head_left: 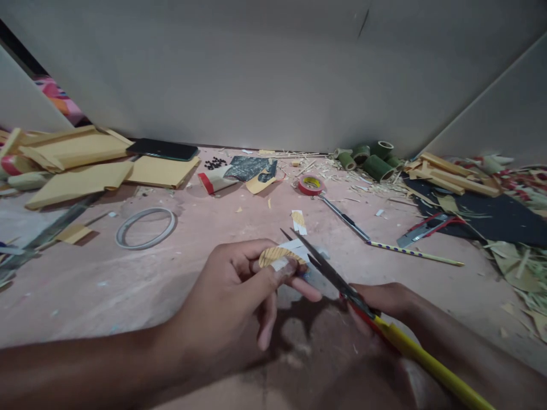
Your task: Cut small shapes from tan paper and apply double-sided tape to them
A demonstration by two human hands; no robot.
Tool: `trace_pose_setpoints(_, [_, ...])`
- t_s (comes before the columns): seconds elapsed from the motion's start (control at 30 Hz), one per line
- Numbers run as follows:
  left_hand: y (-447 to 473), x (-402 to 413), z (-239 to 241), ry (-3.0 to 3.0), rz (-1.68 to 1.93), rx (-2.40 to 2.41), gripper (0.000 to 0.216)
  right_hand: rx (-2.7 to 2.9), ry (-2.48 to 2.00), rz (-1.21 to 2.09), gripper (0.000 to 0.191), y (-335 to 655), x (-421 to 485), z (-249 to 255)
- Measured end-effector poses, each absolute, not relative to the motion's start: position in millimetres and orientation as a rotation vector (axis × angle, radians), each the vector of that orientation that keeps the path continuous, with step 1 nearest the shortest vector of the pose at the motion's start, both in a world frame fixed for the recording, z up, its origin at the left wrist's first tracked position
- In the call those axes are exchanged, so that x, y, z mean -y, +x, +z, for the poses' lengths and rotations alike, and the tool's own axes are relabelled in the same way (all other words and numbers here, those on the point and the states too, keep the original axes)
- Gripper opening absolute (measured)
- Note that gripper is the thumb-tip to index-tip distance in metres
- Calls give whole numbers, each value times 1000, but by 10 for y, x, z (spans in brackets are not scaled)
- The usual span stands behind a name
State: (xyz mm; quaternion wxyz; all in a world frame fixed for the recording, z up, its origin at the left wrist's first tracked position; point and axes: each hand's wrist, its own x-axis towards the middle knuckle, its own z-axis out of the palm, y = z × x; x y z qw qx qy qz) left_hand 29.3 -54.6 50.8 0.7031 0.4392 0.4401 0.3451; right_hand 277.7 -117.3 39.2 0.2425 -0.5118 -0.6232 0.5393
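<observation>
Between thumb and fingers, my left hand pinches a small rounded yellow piece with dark stripes. White strips, paper or tape, show at its right side. My right hand is wrapped round a pair of scissors with dark blades and yellow and red handles. The blades are parted and point up and left, close to the striped piece; whether they touch it I cannot tell. Just beyond the blade tips lies another small striped scrap on white backing.
A white ring lies left, near yellow folded paper packets and a black phone. Red tape, a slim cutter, a dotted pencil and a red utility knife lie right. Green tubes stand behind, among shavings.
</observation>
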Motion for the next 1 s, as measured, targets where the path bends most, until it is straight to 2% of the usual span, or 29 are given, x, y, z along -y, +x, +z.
trace_pose_setpoints(0.17, [301, 545, 526, 998, 794, -1005, 30, 1627, -1424, 1510, 63, 2782, 1101, 476])
trace_pose_setpoints(0.33, [334, 564, 532, 994, 790, -994, 29, 1679, -1463, 1519, 48, 2781, 991, 525])
trace_pose_setpoints(0.57, [331, 599, 515, 998, 769, -997, 27, 1670, -1455, 1552, 63, 2677, 1051, 527])
trace_pose_setpoints(0.8, [325, 611, 503, 973, 753, -983, 27, 1641, -1482, 1564, 49, 2664, 1094, 674])
trace_pose_setpoints(1.0, [319, 611, 498, 1016, 732, -976, 27, 1765, -1458, 1591, 39, 2733, 941, 553])
